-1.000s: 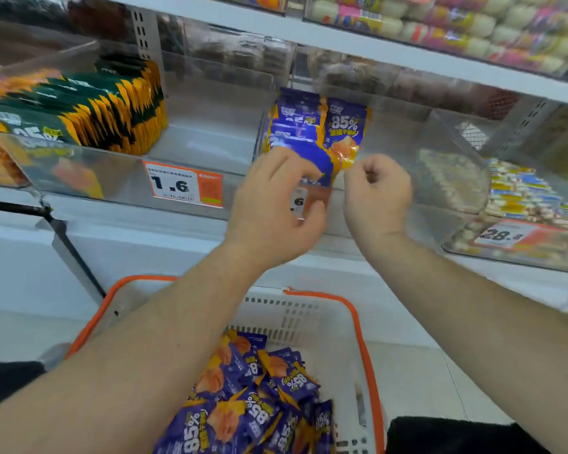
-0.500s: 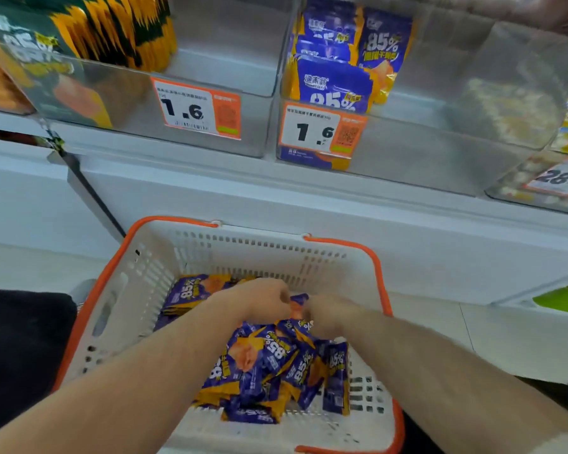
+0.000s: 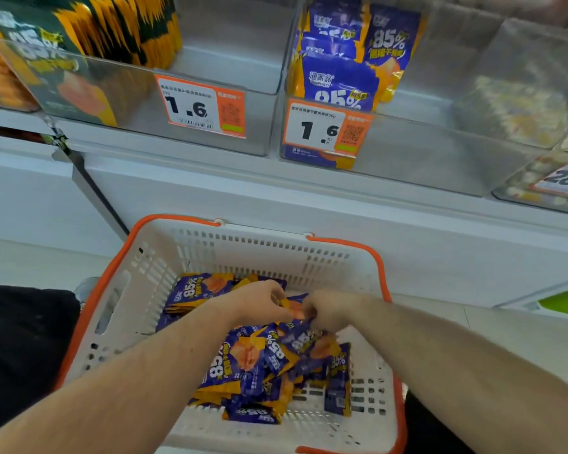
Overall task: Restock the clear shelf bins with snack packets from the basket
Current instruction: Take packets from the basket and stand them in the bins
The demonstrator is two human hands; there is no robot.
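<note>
Inside basket [image 3: 151, 276] | left hand [image 3: 259, 304], right hand [image 3: 333, 311] grip packets [image 3: 295, 312]

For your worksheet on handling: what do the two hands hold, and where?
Both the left hand and right hand pinch purple packets by their top edges, over the basket.

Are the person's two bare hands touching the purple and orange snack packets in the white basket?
Touching. The head view shows the left hand and right hand with fingers curled into the purple and orange snack packets, no gap visible.
</note>
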